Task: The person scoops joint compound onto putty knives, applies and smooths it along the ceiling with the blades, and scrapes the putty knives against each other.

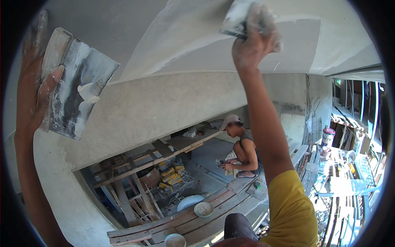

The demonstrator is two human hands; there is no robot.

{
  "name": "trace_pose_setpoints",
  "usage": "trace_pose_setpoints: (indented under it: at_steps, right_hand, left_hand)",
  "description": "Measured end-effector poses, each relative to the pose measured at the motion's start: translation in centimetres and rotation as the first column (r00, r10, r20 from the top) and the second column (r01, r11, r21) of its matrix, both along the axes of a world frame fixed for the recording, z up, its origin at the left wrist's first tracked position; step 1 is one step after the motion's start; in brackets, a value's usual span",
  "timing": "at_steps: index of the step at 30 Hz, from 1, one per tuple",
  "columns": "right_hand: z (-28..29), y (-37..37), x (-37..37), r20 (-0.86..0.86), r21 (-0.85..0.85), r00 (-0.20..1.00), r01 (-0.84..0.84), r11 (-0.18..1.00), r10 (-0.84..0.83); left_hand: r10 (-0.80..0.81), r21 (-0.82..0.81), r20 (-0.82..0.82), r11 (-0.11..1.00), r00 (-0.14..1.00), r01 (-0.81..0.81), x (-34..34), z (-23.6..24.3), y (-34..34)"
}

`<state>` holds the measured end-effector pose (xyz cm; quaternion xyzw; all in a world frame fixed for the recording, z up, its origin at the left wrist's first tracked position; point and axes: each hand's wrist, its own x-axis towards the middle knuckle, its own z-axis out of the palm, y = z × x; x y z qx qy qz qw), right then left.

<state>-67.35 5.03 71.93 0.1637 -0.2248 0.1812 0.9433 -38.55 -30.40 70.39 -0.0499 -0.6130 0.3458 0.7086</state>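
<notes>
High on the left, my left hand [31, 88] grips a wide putty knife [70, 103], its thumb over the pale handle side. White compound smears the blade, with a thicker dab near its right edge. My right hand [256, 47] is raised overhead, its fingers closed on a second putty knife [237, 19]. That blade lies at the ceiling [189, 53]; whether its edge touches cannot be made out. White residue coats the right fingers. Pale compound bands cross the grey ceiling panels.
Scaffold planks [222, 203] run below me, bearing a bowl [203, 209] and another bowl [175, 241]. A co-worker [245, 154] squats beyond them. Yellow bags [172, 177] and tangled cable lie lower down. A bare wall [164, 99] stands ahead; a paint bucket [328, 136] is at right.
</notes>
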Motion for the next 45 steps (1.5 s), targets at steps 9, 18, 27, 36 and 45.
trace_pose_setpoints:
  at_steps: [9, 18, 27, 36, 45]
  right_hand:
    - [-2.9, 2.4, 3.5, -0.021, 0.046, 0.996, -0.088, 0.995, 0.089]
    - [1.2, -0.1, 1.5, -0.004, -0.121, 0.999, 0.043, 0.992, -0.044]
    - [-0.5, 6.1, 9.8, -0.266, -0.114, 0.963, 0.005, 0.993, -0.035]
    - [1.7, 0.8, 7.1, -0.169, -0.185, 0.983, 0.036, 0.982, -0.068]
    - [-3.0, -8.8, -3.1, 0.287, 0.195, 0.949, 0.074, 0.978, -0.129]
  left_hand:
    - [0.051, 0.109, 0.018, 0.993, 0.999, -0.053, 1.0, -0.2, 0.4]
    - [0.107, 0.023, -0.035, 0.994, 0.994, -0.107, 0.9, 0.0, 0.9]
    - [0.009, 0.125, 0.105, 0.992, 0.994, -0.022, 0.7, -0.3, 0.7]
    - [0.095, 0.029, -0.018, 0.995, 0.995, -0.095, 0.5, 0.0, 0.0]
    - [0.099, 0.027, 0.012, 0.995, 0.995, -0.099, 0.3, 0.3, 1.2]
